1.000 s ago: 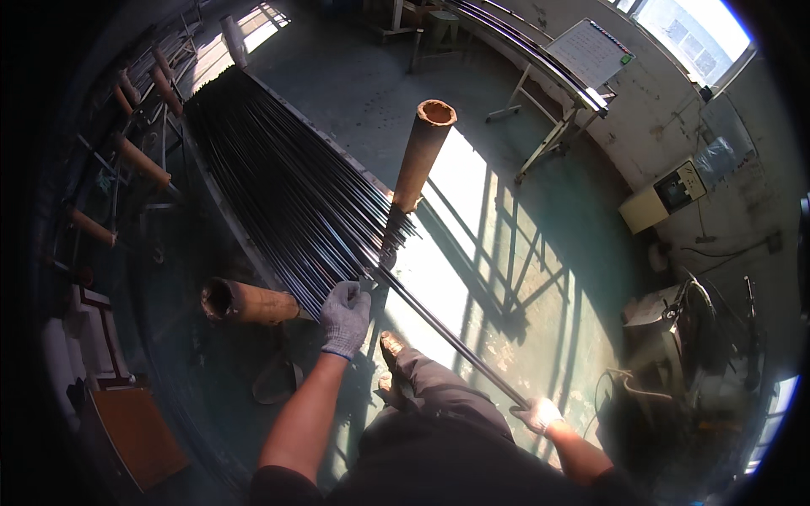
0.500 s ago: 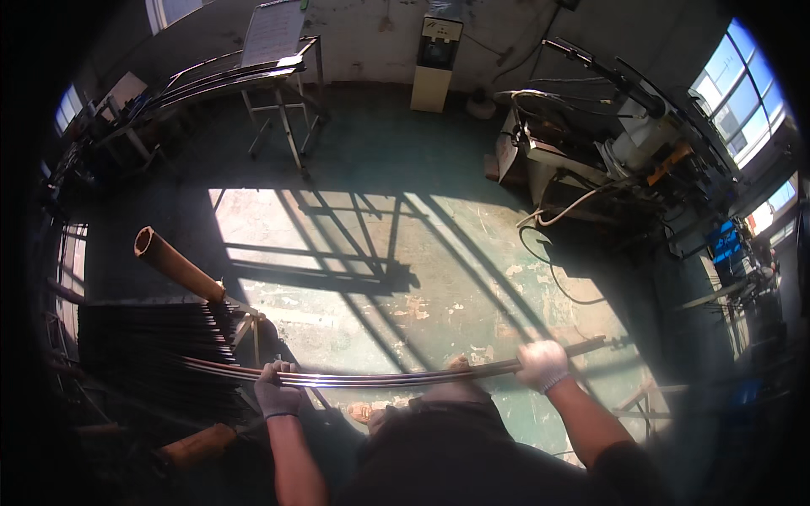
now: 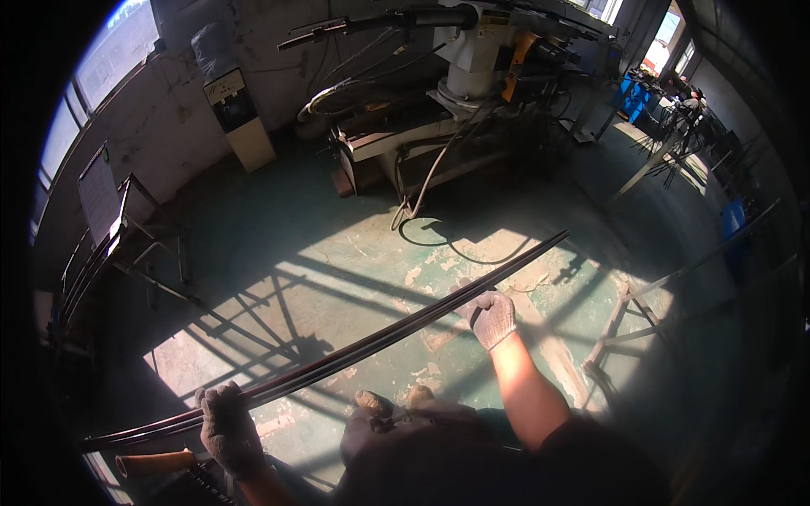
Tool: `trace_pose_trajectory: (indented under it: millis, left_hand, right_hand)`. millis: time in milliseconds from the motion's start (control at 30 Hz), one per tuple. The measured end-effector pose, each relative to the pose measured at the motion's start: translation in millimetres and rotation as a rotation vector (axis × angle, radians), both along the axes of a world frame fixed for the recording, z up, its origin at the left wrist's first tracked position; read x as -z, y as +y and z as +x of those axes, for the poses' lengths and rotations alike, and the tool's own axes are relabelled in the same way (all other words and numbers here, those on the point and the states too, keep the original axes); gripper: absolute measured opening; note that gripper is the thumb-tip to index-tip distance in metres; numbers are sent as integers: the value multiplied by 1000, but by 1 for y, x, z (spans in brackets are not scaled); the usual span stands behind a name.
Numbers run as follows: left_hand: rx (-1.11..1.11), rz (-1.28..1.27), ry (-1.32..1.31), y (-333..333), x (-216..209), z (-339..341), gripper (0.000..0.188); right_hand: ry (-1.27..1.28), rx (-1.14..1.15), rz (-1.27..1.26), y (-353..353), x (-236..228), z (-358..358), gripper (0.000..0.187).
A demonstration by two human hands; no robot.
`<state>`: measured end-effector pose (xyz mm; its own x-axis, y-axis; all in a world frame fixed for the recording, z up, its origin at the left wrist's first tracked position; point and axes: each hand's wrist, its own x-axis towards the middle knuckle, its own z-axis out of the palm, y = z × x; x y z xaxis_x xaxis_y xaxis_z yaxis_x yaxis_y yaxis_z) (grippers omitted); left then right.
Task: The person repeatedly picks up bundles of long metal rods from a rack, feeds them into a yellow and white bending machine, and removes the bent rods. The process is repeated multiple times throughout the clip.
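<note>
A bundle of long, thin metal rods (image 3: 363,346) stretches across in front of me, its right end higher and farther away than its left. My left hand (image 3: 226,428), in a light work glove, is closed around the bundle near its left part. Farther along, my gloved right hand (image 3: 492,319) grips the same rods, leaving a short length sticking out past it. The rods are held off the floor, in front of my body and above my shoes (image 3: 375,403).
A machine (image 3: 464,93) with hoses and a cable stands ahead. Beyond to the left are a water dispenser (image 3: 240,122) and a rack with a board (image 3: 101,190). A metal stand (image 3: 616,325) is at the right. A brownish tube (image 3: 156,461) shows at lower left.
My view has swung to the right, with the rods carried along and now slanting up to the right. The pile of dark rods at the left has mostly left the view.
</note>
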<state>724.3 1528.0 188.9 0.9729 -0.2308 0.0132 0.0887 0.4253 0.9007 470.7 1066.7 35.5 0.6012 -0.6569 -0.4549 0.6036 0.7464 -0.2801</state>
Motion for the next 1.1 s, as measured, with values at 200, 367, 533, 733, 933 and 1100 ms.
trace_pose_trajectory:
  millis: [200, 367, 533, 733, 933, 1100]
  left_hand:
    - [46, 1228, -1047, -222, -2, 29, 9]
    - [266, 320, -475, -332, 22, 136, 14]
    - [320, -182, -56, -445, 21, 220, 43]
    - [384, -119, -86, -598, 15, 266, 49]
    - [216, 203, -223, -717, 25, 288, 31]
    - [-41, 1319, -1261, -833, 39, 246, 7]
  right_hand:
    - [39, 102, 110, -87, -22, 94, 16]
    - [-47, 201, -162, -246, -41, 83, 13]
    - [199, 411, -314, -389, -77, 68, 18]
    - [247, 411, -335, -559, -89, 39, 25]
    - [358, 546, -255, -761, -71, 22, 28]
    - [341, 547, -253, -924, -77, 30, 20]
